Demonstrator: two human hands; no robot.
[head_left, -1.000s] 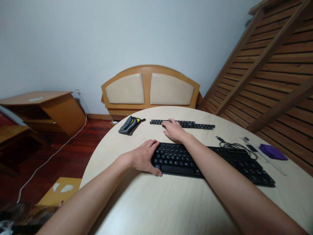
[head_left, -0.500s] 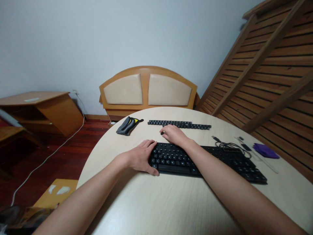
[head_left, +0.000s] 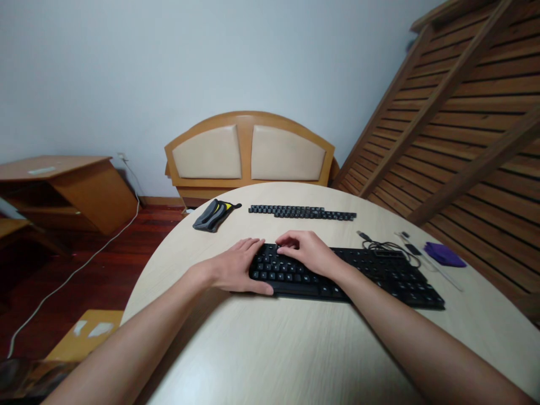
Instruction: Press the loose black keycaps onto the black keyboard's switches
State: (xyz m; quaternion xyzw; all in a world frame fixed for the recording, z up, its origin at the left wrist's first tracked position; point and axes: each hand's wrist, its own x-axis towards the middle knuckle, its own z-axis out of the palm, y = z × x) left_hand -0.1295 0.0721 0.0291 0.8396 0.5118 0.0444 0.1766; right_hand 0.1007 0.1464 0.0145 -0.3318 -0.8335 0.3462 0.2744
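A black keyboard [head_left: 307, 289] lies on the round table, with several of its key positions bare in the upper rows. My left hand [head_left: 236, 267] clasps its left end, thumb along the front edge and fingers at the back corner. Over the upper left of the keyboard, my right hand [head_left: 306, 250] is closed in a pinch on a small black keycap, mostly hidden by the fingertips. Behind the keyboard, loose black keycaps [head_left: 295, 212] are lined up in rows on the table.
A grey, black and yellow pouch [head_left: 214, 215] lies at the left. On the right are a coiled USB cable [head_left: 390, 247], a purple cloth [head_left: 445, 254] and a thin white stick [head_left: 447, 275]. A wooden headboard [head_left: 246, 147] stands behind the table [head_left: 261, 349].
My right hand has come back from near the keycap rows to the keyboard, carrying the small black keycap. My left hand stays on the keyboard's left end. The view has shifted slightly.
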